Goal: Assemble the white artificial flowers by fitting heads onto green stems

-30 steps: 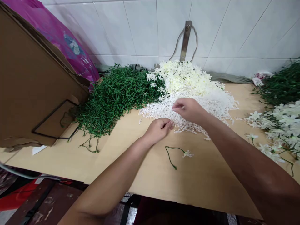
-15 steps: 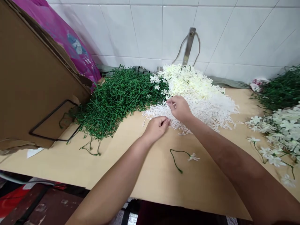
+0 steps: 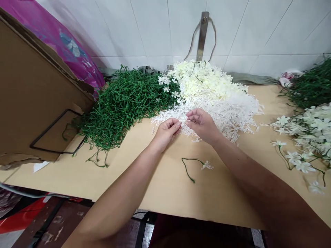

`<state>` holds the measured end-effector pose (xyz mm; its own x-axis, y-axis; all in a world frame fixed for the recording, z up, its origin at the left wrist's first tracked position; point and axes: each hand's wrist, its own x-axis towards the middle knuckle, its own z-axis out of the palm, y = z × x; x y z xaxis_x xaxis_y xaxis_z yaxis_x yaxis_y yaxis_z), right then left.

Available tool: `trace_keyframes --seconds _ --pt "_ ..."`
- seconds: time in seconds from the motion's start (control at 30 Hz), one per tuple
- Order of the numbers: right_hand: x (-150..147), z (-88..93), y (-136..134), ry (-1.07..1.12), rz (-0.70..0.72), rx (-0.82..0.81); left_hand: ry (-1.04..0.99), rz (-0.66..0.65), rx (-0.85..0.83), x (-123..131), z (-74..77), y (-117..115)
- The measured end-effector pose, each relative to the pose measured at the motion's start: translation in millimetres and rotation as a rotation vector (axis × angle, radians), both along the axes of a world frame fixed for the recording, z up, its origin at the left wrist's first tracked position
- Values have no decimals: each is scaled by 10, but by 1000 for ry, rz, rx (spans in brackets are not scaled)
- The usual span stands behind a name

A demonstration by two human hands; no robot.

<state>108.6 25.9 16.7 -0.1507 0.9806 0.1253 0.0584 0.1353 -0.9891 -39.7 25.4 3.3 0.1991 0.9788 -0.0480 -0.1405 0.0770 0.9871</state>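
Observation:
My left hand (image 3: 168, 133) is closed in a pinch just in front of the pile of thin white stamen pieces (image 3: 232, 113). My right hand (image 3: 203, 125) is beside it, thumb and fingers drawn together. Between the fingertips of both hands shows a small white flower piece (image 3: 183, 119), its details blending with the white pile behind. Nearer me on the table lies one artificial flower with a bent green stem (image 3: 184, 167). Behind the stamen pieces rises a heap of cream-white flower heads (image 3: 207, 81), and to its left a large heap of green stems (image 3: 129, 100).
A cardboard box (image 3: 38, 86) stands at the left, a purple bag (image 3: 74, 48) behind it. At the right are more white flowers (image 3: 315, 129) and green stems (image 3: 314, 84). A metal strip (image 3: 202, 36) leans on the tiled wall. The table's front edge is close to me.
My right hand has come back from the edge of the piles toward my left hand, and a white flower piece now shows between them. The view has shifted slightly.

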Motion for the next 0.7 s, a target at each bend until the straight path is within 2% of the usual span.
trace_keyframes --seconds 0.1,0.23,0.47,0.57,0.7 --pt "68 -24 45 14 13 -5 -39 19 -19 -13 -7 21" --pt "93 -46 67 -14 35 3 -48 -33 -24 1 -29 18" --pt "100 19 29 -153 93 125 -61 -2 -60 -31 -9 14" --pt "190 29 39 -376 141 218 -81 3 -61 -75 23 25" --pt "234 -23 28 -855 213 382 -98 -16 -67 -111 29 30"
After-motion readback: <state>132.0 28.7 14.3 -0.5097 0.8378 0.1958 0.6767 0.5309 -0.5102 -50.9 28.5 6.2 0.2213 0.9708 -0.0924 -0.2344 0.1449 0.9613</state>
